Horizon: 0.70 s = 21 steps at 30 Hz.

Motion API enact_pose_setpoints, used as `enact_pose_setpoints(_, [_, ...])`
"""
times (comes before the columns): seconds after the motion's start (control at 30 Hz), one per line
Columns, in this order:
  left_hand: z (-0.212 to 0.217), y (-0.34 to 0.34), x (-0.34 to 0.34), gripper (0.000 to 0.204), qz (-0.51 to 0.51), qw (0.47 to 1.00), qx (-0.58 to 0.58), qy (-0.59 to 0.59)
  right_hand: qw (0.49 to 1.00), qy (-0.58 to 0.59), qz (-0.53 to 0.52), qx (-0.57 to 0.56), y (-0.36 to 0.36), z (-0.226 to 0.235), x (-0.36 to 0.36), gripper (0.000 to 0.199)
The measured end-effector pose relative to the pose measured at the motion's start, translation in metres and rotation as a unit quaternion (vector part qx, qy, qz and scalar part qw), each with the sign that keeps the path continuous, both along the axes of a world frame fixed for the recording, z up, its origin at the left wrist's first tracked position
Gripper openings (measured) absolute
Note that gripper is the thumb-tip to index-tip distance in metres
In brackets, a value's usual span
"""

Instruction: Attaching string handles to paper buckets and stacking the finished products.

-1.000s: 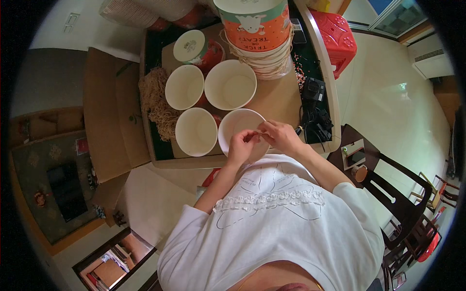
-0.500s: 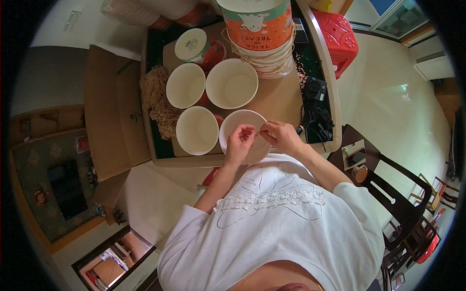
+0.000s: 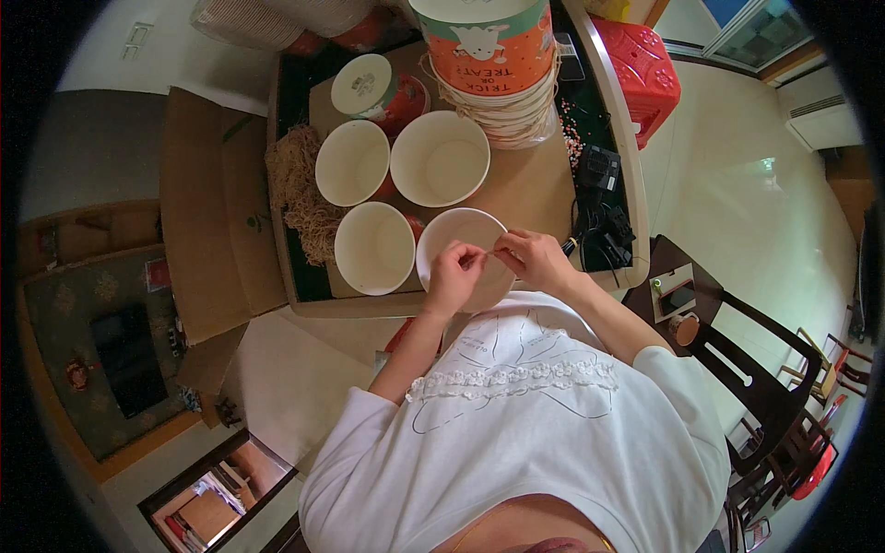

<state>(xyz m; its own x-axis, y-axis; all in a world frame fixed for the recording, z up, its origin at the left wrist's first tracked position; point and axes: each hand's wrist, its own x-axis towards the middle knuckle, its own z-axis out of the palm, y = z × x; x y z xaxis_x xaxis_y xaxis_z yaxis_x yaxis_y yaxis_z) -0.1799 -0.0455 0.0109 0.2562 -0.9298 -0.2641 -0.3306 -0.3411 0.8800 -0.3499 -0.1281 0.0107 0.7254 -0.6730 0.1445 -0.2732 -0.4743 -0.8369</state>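
Above a white paper bucket (image 3: 464, 224) at the table's near edge, my two hands work close together. My left hand (image 3: 454, 274) pinches one end of a thin pale cord, only a short bit of which shows between the fingertips. The other side of it is gripped by my right hand (image 3: 535, 258), over the bucket's right rim. Most of the cord is hidden by my fingers. Just left stands another open bucket (image 3: 373, 249), with two more buckets (image 3: 441, 158) (image 3: 353, 164) behind.
A tall stack of orange printed buckets (image 3: 493, 55) wrapped in cream cords stands at the back. A lidded tub (image 3: 364, 86) lies near it. Tangled twine (image 3: 304, 198) fills the left side; black cables and adapters (image 3: 604, 221) lie right. A cardboard flap (image 3: 217, 212) hangs beside the table.
My left hand's fingers have closed into a pinch and turned toward my right hand. My right hand has barely moved, and the buckets stay put.
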Motion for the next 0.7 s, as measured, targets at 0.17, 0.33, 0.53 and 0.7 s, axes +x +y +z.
enact_pose_setpoints(0.17, [0.011,0.001,0.001,0.004,-0.006,0.987,-0.063,-0.149,1.000,0.007,-0.003,-0.005,-0.001,-0.001,-0.001,0.007])
enact_pose_setpoints(0.33, [0.014,0.001,0.001,0.004,0.023,0.986,-0.071,-0.149,1.000,0.009,-0.001,-0.010,0.000,0.001,0.002,0.007])
enact_pose_setpoints(0.53, [0.042,-0.006,-0.001,0.008,-0.039,0.995,-0.047,-0.078,0.999,-0.010,0.024,-0.018,-0.003,0.019,-0.002,0.012])
enact_pose_setpoints(0.7, [0.068,0.000,0.002,0.010,-0.073,0.981,-0.006,-0.179,0.989,0.013,-0.012,0.147,-0.027,0.035,-0.011,0.020])
